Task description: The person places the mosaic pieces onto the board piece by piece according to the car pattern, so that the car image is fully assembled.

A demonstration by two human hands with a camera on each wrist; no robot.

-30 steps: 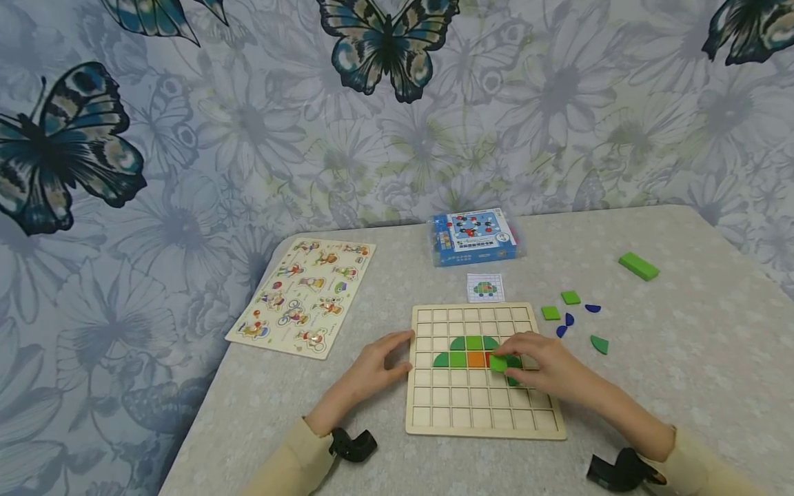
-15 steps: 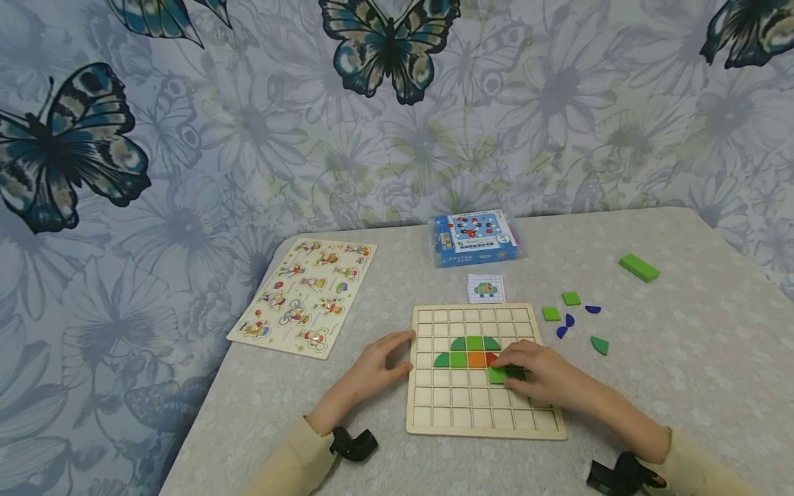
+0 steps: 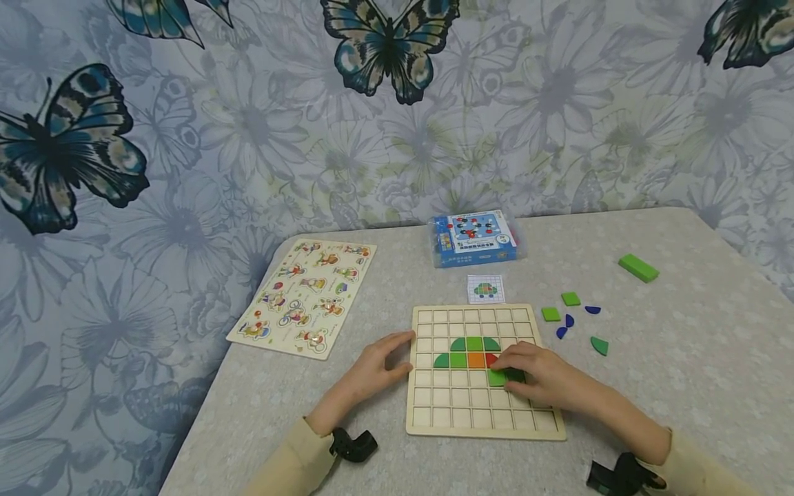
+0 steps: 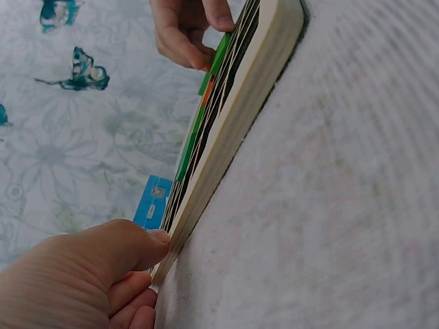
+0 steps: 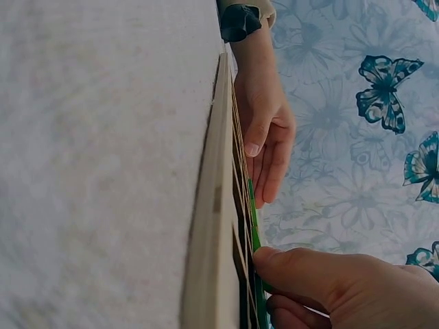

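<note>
On the table (image 3: 682, 344), left hand (image 3: 372, 368) spread at the board's edge (image 3: 412, 389), right hand (image 3: 541, 373) pinches a green tile (image 3: 497, 377).

Head view: high, forward-down; wrist views: low, close, sharing board (image 3: 462, 397).

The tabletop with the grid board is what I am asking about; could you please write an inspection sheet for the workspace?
Surface: tabletop, light grey, mottled.
Job's things: grid board lies flat, bearing coloured pieces; pattern card beyond its far edge; loose to its right, two green squares, three blue pieces and a rounded green piece.
Clutter: blue box behind the card, picture board at left, green block at right.
Grippers: left hand touches the board's left edge; right hand pinches a green tile.
Cables: nothing seen.
Surroundings: backdrop with flowers and butterflies.
</note>
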